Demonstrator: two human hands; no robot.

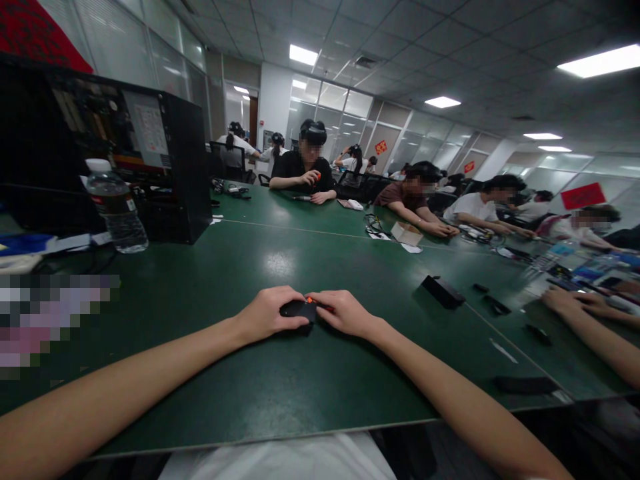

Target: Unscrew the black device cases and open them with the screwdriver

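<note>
Near the middle of the green table [280, 393], my left hand [273, 312] grips a small flat black object [303, 312] between thumb and fingers. My right hand [345, 312] is closed at the object's right side, with a small orange and dark item [326, 308] partly showing between its fingers. Another bit of orange [310, 300] shows at the black object's top edge, by the fingertips. The fingers hide much of both items, and their details are too small to tell.
A black computer case [187, 167] and a plastic bottle [117, 210] stand at the left. To the right lie a black box [443, 292] and several small dark parts. People sit across the table; another person's hands [565, 301] are at the right.
</note>
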